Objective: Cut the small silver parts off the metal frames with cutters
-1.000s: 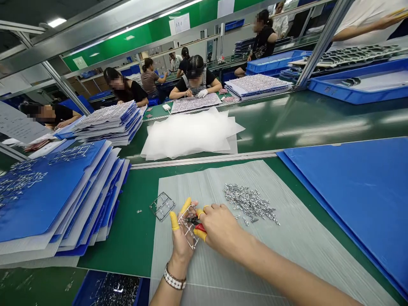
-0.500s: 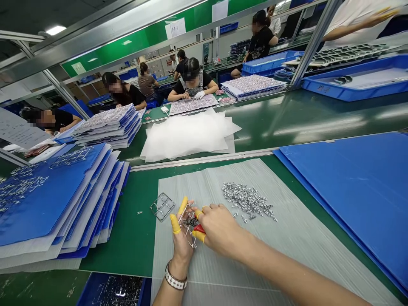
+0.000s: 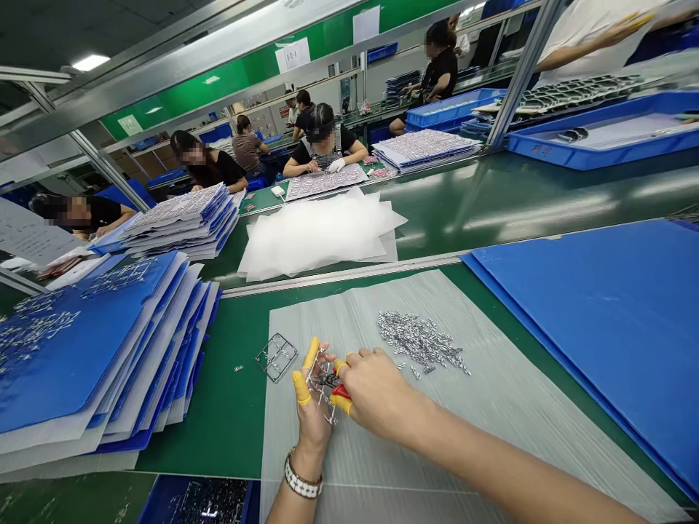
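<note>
Metal parts frame [image 3: 323, 386] held in L hand [image 3: 312, 418], fingers part curled; red-handled cutters [image 3: 341, 391] gripped by R hand [image 3: 376, 386]; no visible chg.

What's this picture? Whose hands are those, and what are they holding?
This picture comes from a small camera worn on a person's head, so you see what they see, looking down at their own hands. The left hand holds a small metal frame with little silver parts on it. The right hand holds small cutters with red handles, right at that frame. Some fingers wear yellow covers. Below lies a grey ribbed plastic sheet, with a heap of tiny silver pieces on it. Beside it is a stack of blue plastic sheets. Farther off, another person sits working at the bench.
</note>
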A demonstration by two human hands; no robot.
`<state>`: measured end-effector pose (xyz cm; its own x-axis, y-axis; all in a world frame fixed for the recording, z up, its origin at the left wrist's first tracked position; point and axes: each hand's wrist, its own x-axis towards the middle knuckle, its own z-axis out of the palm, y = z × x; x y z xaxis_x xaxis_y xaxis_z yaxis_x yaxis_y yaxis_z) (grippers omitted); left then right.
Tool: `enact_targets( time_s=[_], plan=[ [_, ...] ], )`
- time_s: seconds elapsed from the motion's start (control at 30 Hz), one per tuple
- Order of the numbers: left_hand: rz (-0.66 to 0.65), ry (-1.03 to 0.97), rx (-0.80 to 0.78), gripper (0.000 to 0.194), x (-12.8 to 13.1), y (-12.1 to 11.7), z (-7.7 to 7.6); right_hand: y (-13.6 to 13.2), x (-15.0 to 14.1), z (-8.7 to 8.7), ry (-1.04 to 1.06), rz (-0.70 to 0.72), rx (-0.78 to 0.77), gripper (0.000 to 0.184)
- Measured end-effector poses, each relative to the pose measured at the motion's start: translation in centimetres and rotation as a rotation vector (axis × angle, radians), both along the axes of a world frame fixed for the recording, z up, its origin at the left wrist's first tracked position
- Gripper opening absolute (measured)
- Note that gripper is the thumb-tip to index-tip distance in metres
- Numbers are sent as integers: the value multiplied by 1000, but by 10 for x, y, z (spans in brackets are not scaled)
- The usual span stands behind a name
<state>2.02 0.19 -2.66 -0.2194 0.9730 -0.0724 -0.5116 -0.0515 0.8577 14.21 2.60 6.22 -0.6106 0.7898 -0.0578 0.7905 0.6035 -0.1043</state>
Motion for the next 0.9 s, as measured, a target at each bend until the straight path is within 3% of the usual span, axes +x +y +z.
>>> enact_targets(
  time_s=[0.9],
  plan=[
    [-11, 26, 13, 65, 1, 1, -5, 2, -1, -6, -18, 28, 10, 27]
  ],
)
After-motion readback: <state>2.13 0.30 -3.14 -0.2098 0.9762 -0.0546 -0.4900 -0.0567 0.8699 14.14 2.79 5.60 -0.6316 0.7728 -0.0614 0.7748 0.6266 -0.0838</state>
